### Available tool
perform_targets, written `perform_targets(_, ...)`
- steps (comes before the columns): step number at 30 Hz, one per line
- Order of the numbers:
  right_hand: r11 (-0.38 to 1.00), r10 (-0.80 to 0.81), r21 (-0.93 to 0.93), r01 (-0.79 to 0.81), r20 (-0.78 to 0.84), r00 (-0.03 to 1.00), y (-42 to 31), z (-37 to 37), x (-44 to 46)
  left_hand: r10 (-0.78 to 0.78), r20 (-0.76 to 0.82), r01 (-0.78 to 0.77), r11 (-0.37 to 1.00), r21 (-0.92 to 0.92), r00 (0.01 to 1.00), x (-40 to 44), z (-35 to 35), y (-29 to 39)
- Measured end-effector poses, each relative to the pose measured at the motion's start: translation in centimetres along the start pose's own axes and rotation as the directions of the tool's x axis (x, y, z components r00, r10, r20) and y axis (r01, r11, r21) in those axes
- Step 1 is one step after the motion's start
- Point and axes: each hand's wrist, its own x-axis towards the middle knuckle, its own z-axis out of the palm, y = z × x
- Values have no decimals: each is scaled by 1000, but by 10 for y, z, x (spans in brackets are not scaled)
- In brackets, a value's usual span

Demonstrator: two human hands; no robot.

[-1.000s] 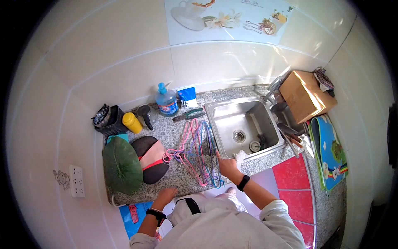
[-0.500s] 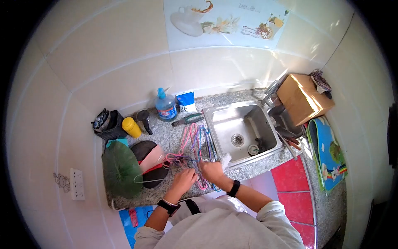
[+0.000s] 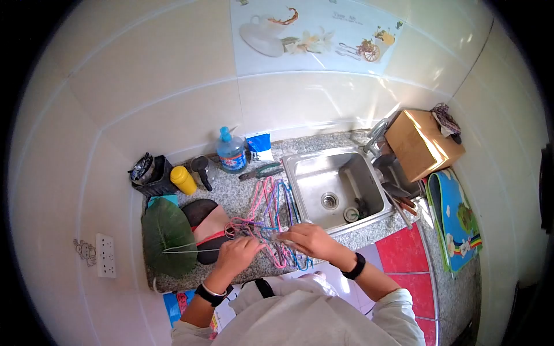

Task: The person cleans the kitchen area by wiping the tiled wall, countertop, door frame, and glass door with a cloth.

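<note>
Over the counter's front part, my left hand [image 3: 238, 255] is closed on a thin pale wire [image 3: 196, 251] that sticks out leftward across a large green leaf [image 3: 167, 236]. My right hand [image 3: 311, 239] pinches a small whitish crumpled piece [image 3: 277, 236] at its fingertips; its exact kind is unclear. Beneath and beyond both hands lies a pile of pink, purple and blue clothes hangers [image 3: 271, 199], partly hidden by my fingers. A dark round pad [image 3: 202, 210] with a pinkish piece [image 3: 211, 224] on it is to the left of the pile.
A steel sink [image 3: 300, 179] is right of the hangers. Behind them are pliers [image 3: 262, 171], a blue bottle [image 3: 231, 151], a blue-and-white packet [image 3: 259, 146], a yellow container [image 3: 183, 180] and a black bin [image 3: 157, 180]. A cardboard box [image 3: 421, 144] and folded mat [image 3: 456, 219] are at right.
My hands have moved apart, the left one down and leftward, the right one rightward. The pale wire has shifted left with my left hand. The whitish piece now shows at my right fingertips.
</note>
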Motion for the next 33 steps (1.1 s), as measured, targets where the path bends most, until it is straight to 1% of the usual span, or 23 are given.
perform_targets(1, 1000, -2, 1, 2, 2, 1000, -2, -7, 0, -3, -1, 3, 1000, 1, 1000, 4, -11, 3)
perform_targets(3, 973, 55, 232, -10, -189, 981, -8, -17, -1, -50, -60, 43, 992, -120, 997, 9, -27, 10)
perform_targets(4, 972, 51, 235, -6, -186, 981, -16, -21, 2, -56, -60, 49, 992, -117, 997, 11, -31, 12)
perform_targets(5, 893, 311, 432, -125, -393, 866, -27, -22, 7, -105, -89, 82, 970, -231, 990, 12, -33, 15)
perform_targets(6, 758, 566, 629, -171, -505, 651, -33, -20, 11, -155, -114, 108, 933, -342, 981, 14, -35, 18)
perform_targets(7, 758, 563, 630, -166, -505, 655, -34, -16, 13, -158, -117, 110, 935, -338, 981, 15, -36, 21)
perform_targets(9, 468, 753, 881, -67, -358, 553, -34, -4, 15, -463, -41, 353, 728, -588, 885, 19, -36, 29)
perform_targets(10, 740, 595, 631, -231, -454, 663, -37, 7, 13, -466, -45, 354, 728, -587, 884, 24, -32, 31)
perform_targets(11, 734, 549, 661, -155, -444, 708, -44, 24, 13, -537, -54, 361, 634, -684, 842, 29, -28, 31)
perform_targets(12, 706, 581, 694, -141, -454, 675, -54, 44, 13, -605, -54, 352, 531, -771, 794, 32, -26, 31)
perform_targets(13, 678, 614, 725, -126, -463, 639, -60, 58, 11, -606, -55, 352, 531, -771, 793, 32, -27, 31)
perform_targets(14, 679, 612, 723, -126, -463, 641, -58, 60, 4, -593, -76, 338, 554, -761, 801, 32, -30, 31)
perform_targets(16, 628, 573, 733, -261, -208, 793, -53, 53, -7, -553, -79, 295, 553, -779, 829, 33, -38, 28)
perform_targets(17, 628, 574, 732, -263, -208, 792, -51, 50, -10, -553, -78, 295, 552, -780, 830, 30, -34, 25)
perform_targets(19, 552, 606, 752, -360, -66, 792, -50, 40, -7, -568, -54, 298, 508, -808, 821, 24, -24, 21)
perform_targets(20, 491, 607, 801, -343, -33, 794, -46, 43, -8, -563, -51, 298, 510, -807, 825, 22, -22, 24)
perform_targets(23, 534, 543, 794, -293, -56, 838, -46, 29, -6, -551, -100, 274, 553, -787, 828, 27, -23, 37)
perform_targets(25, 485, 583, 815, -318, -31, 812, -48, 18, -5, -467, 22, 333, 597, -730, 884, 30, -24, 44)
perform_targets(27, 357, 767, 875, -326, -75, 638, -53, 3, -1, -413, 52, 316, 603, -733, 909, 27, -11, 49)
perform_targets(28, 363, 798, 891, -273, -147, 584, -62, -13, 11, -359, 85, 304, 616, -726, 930, 25, -7, 49)
perform_targets(29, 236, 802, 963, -133, -116, 586, -44, -10, 0, -302, 121, 293, 628, -721, 946, 23, -4, 49)
perform_targets(31, 5, 747, 998, 63, -46, 663, -47, -30, 3, -283, 159, 305, 605, -736, 946, 23, -5, 52)
perform_targets(33, 8, 743, 996, 88, -65, 666, -42, -27, 0, -260, 196, 315, 579, -752, 946, 22, -8, 53)
